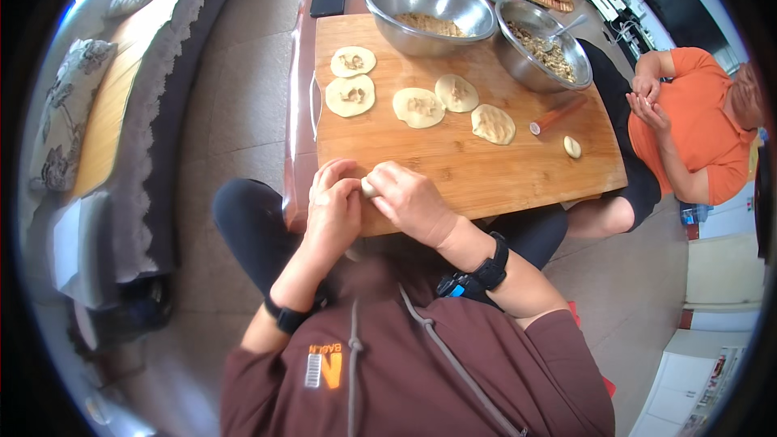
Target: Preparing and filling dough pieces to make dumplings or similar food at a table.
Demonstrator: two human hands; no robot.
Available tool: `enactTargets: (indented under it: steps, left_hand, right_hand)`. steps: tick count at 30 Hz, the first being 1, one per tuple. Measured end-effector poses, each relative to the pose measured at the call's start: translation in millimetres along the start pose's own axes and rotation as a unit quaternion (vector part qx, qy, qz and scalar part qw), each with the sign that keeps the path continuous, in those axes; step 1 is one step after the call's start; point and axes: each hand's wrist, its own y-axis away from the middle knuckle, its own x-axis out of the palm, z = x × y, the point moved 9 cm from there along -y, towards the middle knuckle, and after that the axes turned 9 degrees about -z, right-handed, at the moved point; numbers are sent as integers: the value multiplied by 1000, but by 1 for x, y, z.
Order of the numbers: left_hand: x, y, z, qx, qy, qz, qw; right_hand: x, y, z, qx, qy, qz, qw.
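**Dumpling mid-fold at the board's near edge**

Both your hands meet at 6 o'clock on the wooden board (pixel 486 170). Left hand (pixel 333 210) and right hand (pixel 411 201) are pressed together, fingertips pinching a small dumpling (pixel 369 188) between them, just over the board's edge. Only a sliver of dough shows; can't tell how far the seam is closed.

Five filled wrappers (pixel 418 107) lie open at 12 o'clock from your hands, well apart from them. Two steel bowls: filling bowl (pixel 429 0) at 12, second bowl (pixel 541 48) at 1. Rolling pin (pixel 557 114) and a dough piece (pixel 571 146) at 2 o'clock.

Risks, as I judge them:
- Dumpling sits over the edge; a loosened pinch drops it into your lap.
- Uneven pressure could split the skin and squeeze filling out.
- Open wrappers may dry, then seal poorly.

Another person (pixel 688 129) sits at 3 o'clock, hands clear of the board.
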Motion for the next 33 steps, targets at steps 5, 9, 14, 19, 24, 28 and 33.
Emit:
enactTargets:
  steps: [5,9,14,19,24,28,33]
  left_hand:
    - [-16,-9,4,-38,12,-94,995]
    - [-8,-3,-9,49,-29,-51,997]
    - [-8,-2,-12,34,-35,-18,999]
    - [-1,-17,-16,5,31,21,999]
    - [25,-26,-26,26,22,33,999]
    - [30,-26,-22,52,-68,5,996]
    - [35,-36,-18,73,-29,81,994]
  right_hand:
    - [-1,-4,-5,-19,-19,-39,999]
    - [-12,-3,-10,1,-75,-34,997]
    - [-2,2,-23,97,-146,20,984]
    - [-6,3,-46,245,-319,-48,915]
    - [-33,0,-66,297,-225,-58,926]
    - [-42,5,-76,226,-107,-93,964]
    - [-60,17,-69,160,-21,-109,981]
